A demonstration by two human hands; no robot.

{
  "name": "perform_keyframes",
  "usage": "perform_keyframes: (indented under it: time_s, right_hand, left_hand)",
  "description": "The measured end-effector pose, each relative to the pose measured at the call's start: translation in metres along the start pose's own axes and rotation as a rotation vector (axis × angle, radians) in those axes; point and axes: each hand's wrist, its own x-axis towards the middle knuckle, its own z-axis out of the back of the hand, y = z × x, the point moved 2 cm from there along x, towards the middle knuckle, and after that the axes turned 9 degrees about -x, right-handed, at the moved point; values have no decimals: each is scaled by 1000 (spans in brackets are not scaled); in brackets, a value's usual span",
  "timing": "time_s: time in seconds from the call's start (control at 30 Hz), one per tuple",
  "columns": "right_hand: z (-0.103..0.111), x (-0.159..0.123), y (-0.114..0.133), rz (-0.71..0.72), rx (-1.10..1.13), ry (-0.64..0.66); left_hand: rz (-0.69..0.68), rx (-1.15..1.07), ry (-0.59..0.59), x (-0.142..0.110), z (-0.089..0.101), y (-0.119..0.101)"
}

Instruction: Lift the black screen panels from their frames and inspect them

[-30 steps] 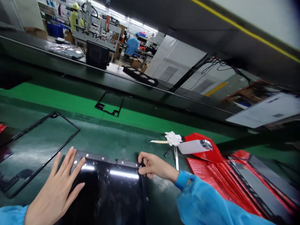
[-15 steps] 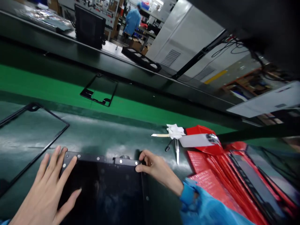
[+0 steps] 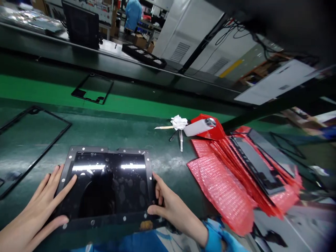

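Hands point(image 3: 170, 204) have moved from top corners to sides of the framed screen point(image 3: 112, 189).

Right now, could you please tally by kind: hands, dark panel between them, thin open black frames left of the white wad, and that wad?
Left hand and right hand: 2
Dark panel: 1
Thin open black frames: 2
White wad: 1
Total: 6

Your single camera, worn on your head, looks forward and down across the desk point(image 3: 120, 131), tilted so its long lines slope down rightward. Your left fingers point(image 3: 65, 189), right fingers point(image 3: 157, 210) and the screen point(image 3: 128, 190) sit close below; a person in blue point(image 3: 133, 14) is far off up top.
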Motion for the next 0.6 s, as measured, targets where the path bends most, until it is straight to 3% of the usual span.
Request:
perform_keyframes:
  time_s: [0.17, 0.3, 0.43, 0.53, 0.6]
  right_hand:
    - [9, 14, 16, -92, -96, 73]
    - [2, 13, 14, -74, -58, 24]
    - [-6, 5, 6, -14, -74, -61]
    - [8, 16, 11, 58, -299, -77]
    - [31, 39, 30, 128, -563, -112]
  left_hand:
    - [-31, 56, -22, 2, -14, 11]
    - [-3, 105, -55, 2, -25, 12]
    - [32, 106, -20, 2, -23, 4]
    - [62, 128, -27, 4, -19, -8]
    - [95, 162, -65, 6, -18, -17]
